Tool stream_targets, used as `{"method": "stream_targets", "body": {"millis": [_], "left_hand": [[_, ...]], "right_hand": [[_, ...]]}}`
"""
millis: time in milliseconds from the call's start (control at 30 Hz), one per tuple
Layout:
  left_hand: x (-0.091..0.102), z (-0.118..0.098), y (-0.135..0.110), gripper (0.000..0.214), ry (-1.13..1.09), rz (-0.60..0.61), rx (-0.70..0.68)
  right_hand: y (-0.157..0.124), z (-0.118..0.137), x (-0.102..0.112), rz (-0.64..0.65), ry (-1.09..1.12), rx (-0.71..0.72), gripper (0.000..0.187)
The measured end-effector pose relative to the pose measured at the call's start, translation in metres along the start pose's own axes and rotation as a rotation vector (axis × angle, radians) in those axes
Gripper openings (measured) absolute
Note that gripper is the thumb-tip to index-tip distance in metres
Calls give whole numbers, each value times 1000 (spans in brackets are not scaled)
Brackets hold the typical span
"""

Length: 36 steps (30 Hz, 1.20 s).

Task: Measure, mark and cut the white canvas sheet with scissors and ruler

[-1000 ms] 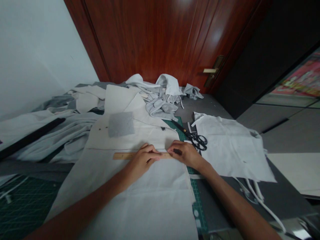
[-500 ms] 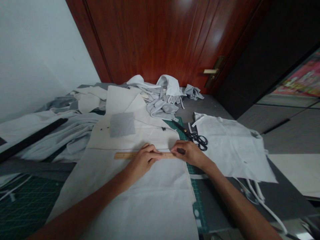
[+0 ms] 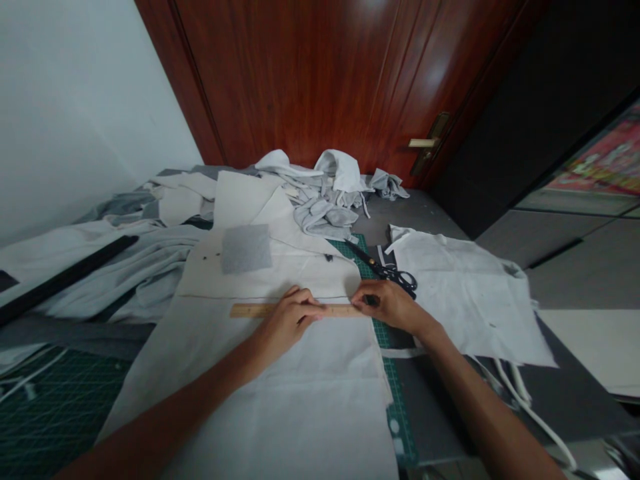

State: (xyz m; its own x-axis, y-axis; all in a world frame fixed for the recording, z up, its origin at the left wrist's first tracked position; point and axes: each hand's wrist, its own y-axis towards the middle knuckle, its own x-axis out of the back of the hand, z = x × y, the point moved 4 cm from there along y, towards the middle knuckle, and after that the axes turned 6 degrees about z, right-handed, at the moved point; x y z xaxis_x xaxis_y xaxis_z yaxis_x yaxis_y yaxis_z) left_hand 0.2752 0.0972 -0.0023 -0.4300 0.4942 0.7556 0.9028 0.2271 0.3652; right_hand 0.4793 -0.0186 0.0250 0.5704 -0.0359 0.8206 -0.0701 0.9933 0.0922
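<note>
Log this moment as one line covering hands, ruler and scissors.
left hand: on tan ruler; right hand: at ruler, near its right end; ruler: flat on white fabric; scissors: just beyond right hand

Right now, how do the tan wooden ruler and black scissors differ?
Shape: the tan wooden ruler is a straight strip; the black scissors have looped handles.
Pose: the ruler lies crosswise; the scissors slant, blades pointing away.
Contact: the left grip touches the ruler; neither grip holds the scissors.
Both are longer than wide.
</note>
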Motion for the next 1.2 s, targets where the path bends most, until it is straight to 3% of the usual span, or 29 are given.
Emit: {"method": "stream_targets", "body": {"millis": [500, 833, 1033, 1200], "left_hand": [[0, -2, 1, 20, 2, -14, -23], [1, -1, 0, 19, -21, -24, -19], [0, 0, 0, 21, -33, -27, -4], [2, -1, 0, 21, -23, -31, -9]], "right_hand": [[-10, -5, 17, 18, -9, -29, 11], [-11, -8, 15, 27, 7, -54, 10], [-11, -19, 21, -108, -118, -106, 8], [-14, -32, 24, -216, -269, -268, 5]]}}
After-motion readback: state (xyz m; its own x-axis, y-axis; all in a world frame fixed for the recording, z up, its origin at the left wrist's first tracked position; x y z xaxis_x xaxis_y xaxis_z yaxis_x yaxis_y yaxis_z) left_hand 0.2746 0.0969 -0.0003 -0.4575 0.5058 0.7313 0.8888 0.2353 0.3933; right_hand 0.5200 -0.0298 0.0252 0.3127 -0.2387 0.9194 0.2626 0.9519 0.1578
